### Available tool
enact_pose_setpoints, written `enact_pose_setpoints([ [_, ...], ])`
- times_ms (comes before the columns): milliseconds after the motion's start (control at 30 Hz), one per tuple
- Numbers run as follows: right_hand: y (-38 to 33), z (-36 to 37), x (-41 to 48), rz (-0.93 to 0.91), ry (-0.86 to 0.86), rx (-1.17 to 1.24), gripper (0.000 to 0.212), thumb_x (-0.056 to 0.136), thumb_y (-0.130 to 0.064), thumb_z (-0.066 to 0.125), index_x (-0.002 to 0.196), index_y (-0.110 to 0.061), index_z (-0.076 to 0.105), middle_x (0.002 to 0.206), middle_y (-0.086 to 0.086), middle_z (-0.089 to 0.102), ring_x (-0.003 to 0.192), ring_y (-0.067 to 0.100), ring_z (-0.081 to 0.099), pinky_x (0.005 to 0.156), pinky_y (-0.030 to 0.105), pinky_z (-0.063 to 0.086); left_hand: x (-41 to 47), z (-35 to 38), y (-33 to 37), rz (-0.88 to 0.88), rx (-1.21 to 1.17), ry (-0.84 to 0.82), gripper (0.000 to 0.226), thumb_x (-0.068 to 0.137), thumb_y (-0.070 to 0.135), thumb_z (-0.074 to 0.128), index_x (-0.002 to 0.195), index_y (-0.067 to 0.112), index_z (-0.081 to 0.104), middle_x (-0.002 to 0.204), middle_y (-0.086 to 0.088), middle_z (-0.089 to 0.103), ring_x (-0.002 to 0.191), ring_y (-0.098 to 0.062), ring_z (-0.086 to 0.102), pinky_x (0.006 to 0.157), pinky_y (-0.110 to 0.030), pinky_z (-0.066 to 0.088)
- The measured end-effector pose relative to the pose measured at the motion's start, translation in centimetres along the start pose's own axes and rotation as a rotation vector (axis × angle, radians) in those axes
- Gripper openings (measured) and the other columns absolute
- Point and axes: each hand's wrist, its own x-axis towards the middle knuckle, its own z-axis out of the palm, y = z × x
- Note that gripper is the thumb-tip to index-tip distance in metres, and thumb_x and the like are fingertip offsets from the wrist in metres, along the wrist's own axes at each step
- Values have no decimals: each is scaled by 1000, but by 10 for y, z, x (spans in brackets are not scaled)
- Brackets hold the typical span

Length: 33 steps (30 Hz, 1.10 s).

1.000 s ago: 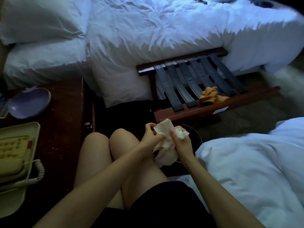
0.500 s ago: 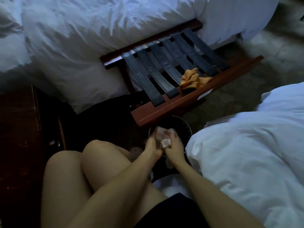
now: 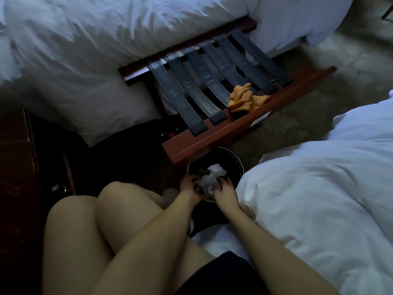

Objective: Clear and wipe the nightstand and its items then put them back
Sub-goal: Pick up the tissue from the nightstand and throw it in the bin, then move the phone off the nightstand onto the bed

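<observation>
The crumpled tissue (image 3: 212, 180), a pale, wrinkled white wad, sits in the mouth of the dark round bin (image 3: 236, 159) on the floor just below the luggage rack (image 3: 214, 135). The right hand (image 3: 225, 189) lies against it with fingers spread. The left hand (image 3: 188, 186) touches its other side; in this dim light I cannot tell whether those fingers grip it.

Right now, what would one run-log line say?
action: binning crumpled tissue | left hand: at tissue, grip unclear | right hand: touching tissue | place: in round bin | orange cloth: on luggage rack
</observation>
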Motion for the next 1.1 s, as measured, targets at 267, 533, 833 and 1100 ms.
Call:
enact_pose_setpoints([
  [267, -14, 6, -27, -80, 116, 32, 25, 95, -22, 44, 110, -8, 59, 108, 11, 59, 99, 26, 56, 82, 35, 45, -23, -7, 5, 18, -49, 99, 33, 98, 27, 35, 118, 5, 50, 90, -10, 52, 84, -24, 51, 79, -40, 41],
  [533, -45, 2, -63, -245, 372, 86, 19, 95, -22, 45, 96, -12, 61, 89, 2, 61, 79, 18, 56, 68, 33, 44, -71, -14, 5, 90, -54, 37, 25, 97, 26, 41, 87, 7, 55, 86, -8, 56, 76, -21, 54, 61, -34, 46],
  [833, -113, 7, -83, -496, 421, 71, 20, 95, -21, 47, 96, -10, 63, 89, 3, 64, 80, 20, 58, 68, 33, 42, -134, -62, 61, 328, -123, -14, 26, 98, 27, 38, 103, 8, 55, 96, -6, 57, 93, -22, 52, 68, -34, 46],
  [1100, -191, 40, -109, -760, 306, 54, 16, 94, -21, 49, 85, -16, 62, 72, -8, 56, 65, 10, 50, 59, 26, 30, -188, -131, 116, 498, -269, 43, 26, 98, 28, 38, 92, 9, 56, 94, -6, 57, 88, -21, 54, 66, -34, 47],
])
